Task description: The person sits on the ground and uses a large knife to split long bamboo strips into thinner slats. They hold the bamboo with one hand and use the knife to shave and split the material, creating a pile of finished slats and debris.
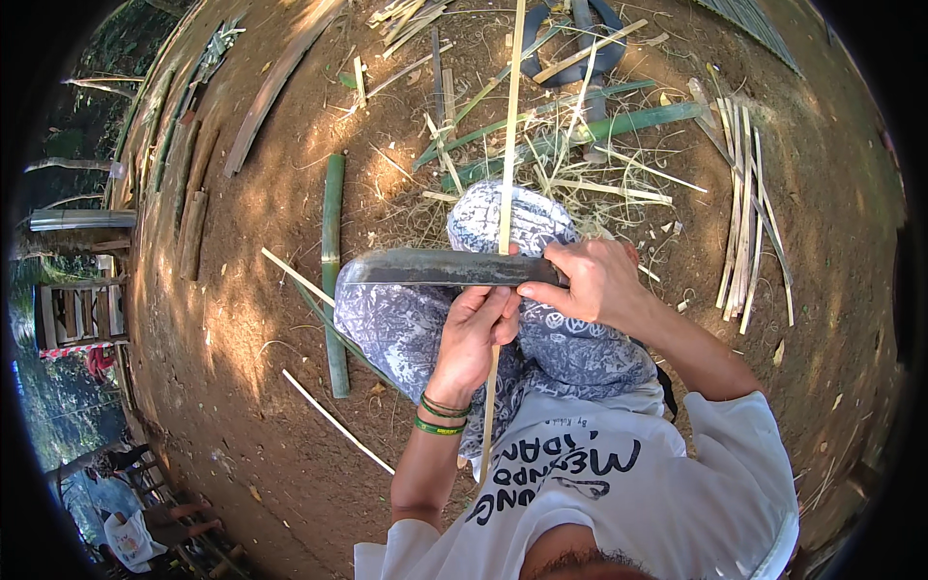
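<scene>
A broad dark machete (425,268) lies crosswise above my knees, its blade pointing left. My right hand (594,282) is closed around its right end, thumb along the blade near the handle. My left hand (476,333) pinches a long pale bamboo strip (510,145) just below the blade. This strip runs from the top of the picture down past my left hand to my shirt. It crosses the machete, and part of it is hidden there by the blade and my fingers.
Split green bamboo (619,126) lies among shavings beyond my knees. A bundle of pale strips (742,213) rests on the ground at right. Left of my leg is a green bamboo piece (333,213). Another person (135,536) shows at the lower left edge.
</scene>
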Motion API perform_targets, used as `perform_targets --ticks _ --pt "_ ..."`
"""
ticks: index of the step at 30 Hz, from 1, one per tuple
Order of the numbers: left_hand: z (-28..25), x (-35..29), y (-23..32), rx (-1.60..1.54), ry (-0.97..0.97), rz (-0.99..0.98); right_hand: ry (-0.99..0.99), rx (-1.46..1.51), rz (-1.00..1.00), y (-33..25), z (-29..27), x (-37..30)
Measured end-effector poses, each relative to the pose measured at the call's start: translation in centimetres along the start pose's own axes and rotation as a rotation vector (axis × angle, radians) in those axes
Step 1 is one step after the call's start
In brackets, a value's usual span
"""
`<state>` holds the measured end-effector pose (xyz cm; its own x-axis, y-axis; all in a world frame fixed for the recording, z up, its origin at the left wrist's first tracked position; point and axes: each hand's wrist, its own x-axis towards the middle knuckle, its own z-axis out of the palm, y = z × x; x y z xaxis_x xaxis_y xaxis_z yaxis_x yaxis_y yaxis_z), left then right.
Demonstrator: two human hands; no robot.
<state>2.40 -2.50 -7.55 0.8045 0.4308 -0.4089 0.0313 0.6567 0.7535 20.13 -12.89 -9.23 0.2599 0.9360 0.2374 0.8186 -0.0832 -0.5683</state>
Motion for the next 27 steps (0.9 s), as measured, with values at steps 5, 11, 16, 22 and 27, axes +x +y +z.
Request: perform_targets --ticks 5,11,16,22,27 --pt "-1.0 -1.1 -0.3 0.144 -0.016 -0.001 -0.008 -0.025 0.025 -0.4 -0.3 -0.1" --pt "-0.8 -3.5 -0.6 0.181 0.027 -0.033 -0.005 -0.028 0.072 -0.2 -0.4 -0.2" --pt "-1.2 -5.5 -0.9 0.178 0.024 -0.051 -0.07 -0.058 0.095 -0.2 -0.9 -0.3" --pt "-1.9 -8.2 -1.8 0.184 0.05 -0.066 -0.088 -0.049 0.086 -0.3 -0.9 -0.4" --pt "-2.1 -10.8 -2.4 0.185 0.09 -0.083 -0.078 -0.039 0.099 -0.5 -1.0 -0.5"
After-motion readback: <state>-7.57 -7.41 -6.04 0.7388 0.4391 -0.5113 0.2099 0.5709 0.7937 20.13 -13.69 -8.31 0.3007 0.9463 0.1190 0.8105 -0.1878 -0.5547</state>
